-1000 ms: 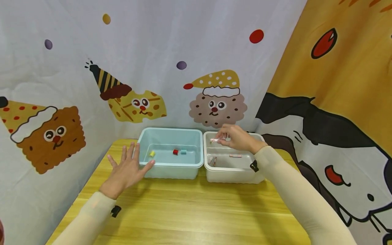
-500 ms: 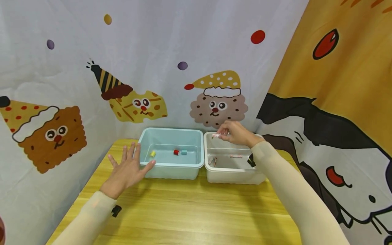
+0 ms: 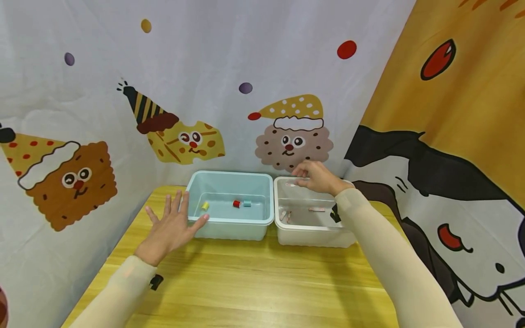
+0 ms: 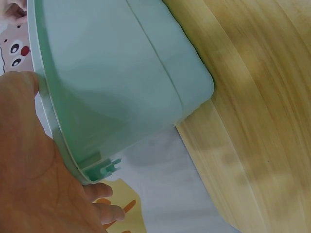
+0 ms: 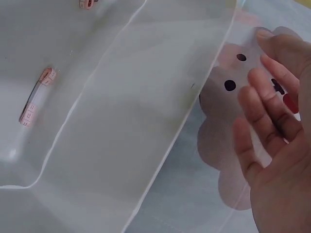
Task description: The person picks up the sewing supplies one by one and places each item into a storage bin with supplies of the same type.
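Note:
My left hand [image 3: 166, 232] lies with spread fingers at the left end of a pale blue plastic bin [image 3: 229, 221]; in the left wrist view its thumb [image 4: 24, 80] touches the rim. Inside that bin are a yellow thread spool [image 3: 205, 206], a red one [image 3: 236, 204] and a light blue one [image 3: 247, 203]. Over the back of a whitish bin [image 3: 316, 228] my right hand [image 3: 317, 177] hovers, fingers loosely bent around nothing in the right wrist view. A faint pinkish streak [image 3: 290, 184] shows below its fingertips. Folded pink tape measures [image 5: 36, 99] lie on the whitish bin's floor.
Both bins stand side by side at the back of a yellow wooden table [image 3: 246, 282]. Directly behind them hangs a white cloth [image 3: 197, 59] with cartoon prints. An orange printed cloth [image 3: 463, 100] closes off the right side.
My right hand rose slightly toward the back rim and loosened its pinch, letting go of a pink tape measure. The left hand stays in place at the blue bin.

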Demonstrator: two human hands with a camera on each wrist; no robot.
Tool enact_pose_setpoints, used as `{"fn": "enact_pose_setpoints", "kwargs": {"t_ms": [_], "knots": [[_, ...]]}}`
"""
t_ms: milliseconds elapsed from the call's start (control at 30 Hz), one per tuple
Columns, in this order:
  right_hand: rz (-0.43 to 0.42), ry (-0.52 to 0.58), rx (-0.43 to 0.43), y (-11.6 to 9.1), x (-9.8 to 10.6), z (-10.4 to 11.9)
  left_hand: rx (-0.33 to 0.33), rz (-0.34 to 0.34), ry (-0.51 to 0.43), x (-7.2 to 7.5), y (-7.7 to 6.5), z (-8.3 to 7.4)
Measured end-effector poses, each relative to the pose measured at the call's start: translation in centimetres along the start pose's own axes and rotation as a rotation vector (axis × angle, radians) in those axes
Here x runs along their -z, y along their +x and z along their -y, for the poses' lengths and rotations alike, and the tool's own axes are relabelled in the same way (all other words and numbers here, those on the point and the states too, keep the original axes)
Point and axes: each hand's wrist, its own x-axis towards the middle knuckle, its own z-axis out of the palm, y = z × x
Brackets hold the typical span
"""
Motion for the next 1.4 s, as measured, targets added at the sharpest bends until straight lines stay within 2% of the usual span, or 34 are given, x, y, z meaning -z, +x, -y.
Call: {"fn": "enact_pose_setpoints", "kwargs": {"t_ms": [167,433,733,1233,1400], "knots": [[-0.003,0.006,-0.031,-0.2,-0.1,-0.3,-0.005,0.001,0.000,-0.1,0.2,-0.1],[-0.021,-0.001,-0.019,-0.9,-0.3,-0.3,-0.010,-0.003,0.006,-0.2,0.3,-0.1],[-0.023,0.024,-0.030,-1.7,0.4,0.7,-0.011,-0.002,0.012,0.2,0.5,0.2],[-0.087,-0.024,-0.019,-6.0,0.8,2.7,-0.022,0.008,0.035,0.6,0.9,0.4],[-0.145,-0.070,-0.017,-7.9,0.2,3.6,-0.027,0.005,0.044,0.9,0.9,0.4]]}}
